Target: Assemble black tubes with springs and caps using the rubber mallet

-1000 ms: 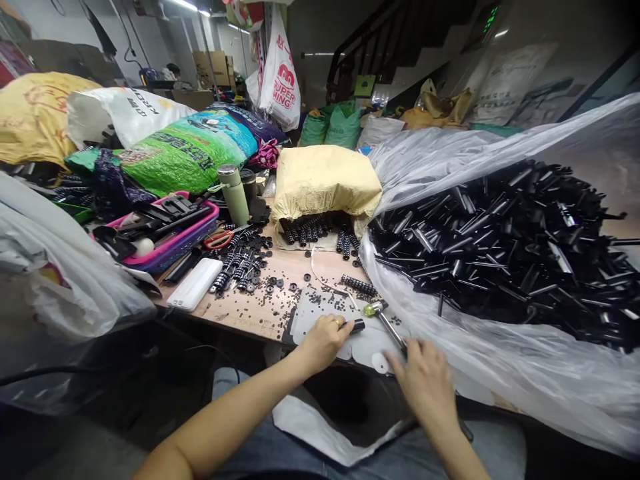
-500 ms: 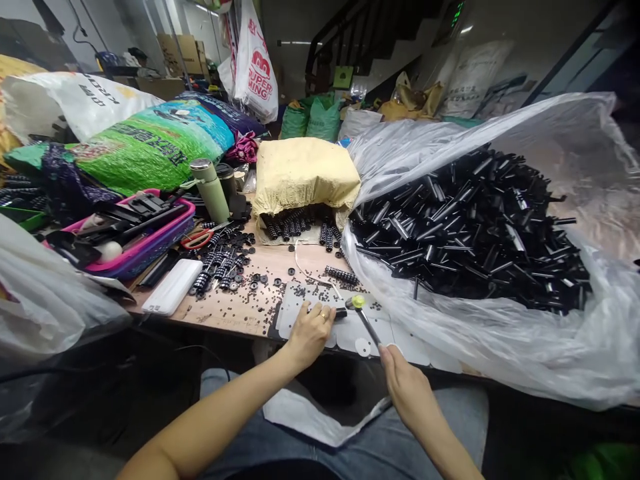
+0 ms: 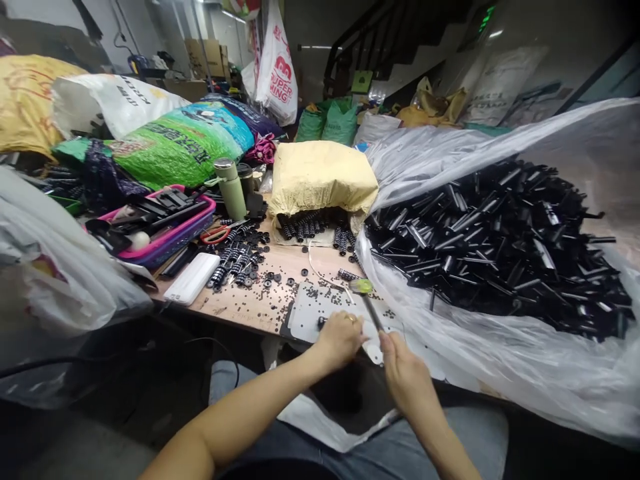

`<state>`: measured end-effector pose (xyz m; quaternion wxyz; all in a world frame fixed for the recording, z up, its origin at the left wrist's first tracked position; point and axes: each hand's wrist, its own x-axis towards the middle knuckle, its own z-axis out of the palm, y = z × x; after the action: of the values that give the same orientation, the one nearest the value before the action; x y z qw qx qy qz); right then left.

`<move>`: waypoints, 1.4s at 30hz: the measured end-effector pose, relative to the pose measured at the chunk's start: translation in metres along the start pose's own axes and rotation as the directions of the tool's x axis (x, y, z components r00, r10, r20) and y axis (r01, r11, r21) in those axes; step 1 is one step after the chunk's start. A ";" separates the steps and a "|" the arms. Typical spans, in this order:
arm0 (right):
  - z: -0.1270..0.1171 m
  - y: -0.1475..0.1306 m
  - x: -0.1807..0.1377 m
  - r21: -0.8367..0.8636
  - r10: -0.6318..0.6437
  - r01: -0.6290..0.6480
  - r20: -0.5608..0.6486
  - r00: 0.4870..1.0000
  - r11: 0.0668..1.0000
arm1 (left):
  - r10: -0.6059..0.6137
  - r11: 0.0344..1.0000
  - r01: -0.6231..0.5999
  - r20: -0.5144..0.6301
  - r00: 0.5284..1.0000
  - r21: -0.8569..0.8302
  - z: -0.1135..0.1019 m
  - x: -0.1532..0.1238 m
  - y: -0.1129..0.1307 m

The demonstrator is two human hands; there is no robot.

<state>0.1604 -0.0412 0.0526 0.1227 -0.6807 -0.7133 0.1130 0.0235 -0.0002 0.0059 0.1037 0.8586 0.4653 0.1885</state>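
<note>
My left hand (image 3: 340, 340) is closed at the table's near edge, pinching a small black part that its fingers mostly hide. My right hand (image 3: 403, 373) grips the handle of a small hammer (image 3: 367, 300) with a yellow-green head, raised above the white plastic sheet (image 3: 320, 308). The hammer head hovers just beyond my left hand. Small black washers and rings (image 3: 280, 287) lie scattered on the sheet and the wooden table (image 3: 240, 310).
A big clear plastic bag (image 3: 500, 360) of black tubes (image 3: 500, 240) fills the right. A yellow sack (image 3: 323, 177) spills black springs (image 3: 310, 230). Left: white power bank (image 3: 193, 279), pink tray (image 3: 170, 233), green flask (image 3: 233, 190), scissors (image 3: 217, 233), sacks behind.
The hammer head has lifted off the part and tilted up. Both hands drew closer together toward the table edge, and the black part is now hidden in my left hand.
</note>
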 end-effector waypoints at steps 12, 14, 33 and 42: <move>0.038 0.049 0.045 -0.342 -0.107 0.031 -0.206 0.973 0.939 | -0.471 0.879 0.477 -0.145 0.870 0.007 -0.089 -0.023 -0.109; 0.040 0.048 0.046 -0.315 -0.124 0.052 -0.213 0.969 0.948 | -0.745 0.611 0.787 -0.278 0.606 0.079 -0.123 -0.019 -0.171; 0.081 -0.142 0.132 0.198 -0.482 0.469 0.018 0.876 0.861 | -0.823 0.563 0.638 -0.292 0.487 -0.525 -0.149 -0.019 -0.225; 0.082 -0.113 0.128 0.552 -0.306 0.218 0.070 0.950 0.805 | -0.644 0.505 0.308 -0.115 0.756 -0.806 -0.085 -0.058 -0.117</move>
<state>0.0212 0.0816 0.0151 0.2671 -0.5025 -0.7474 0.3428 -0.1296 0.0155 0.0283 0.3969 0.5112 0.5785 0.4965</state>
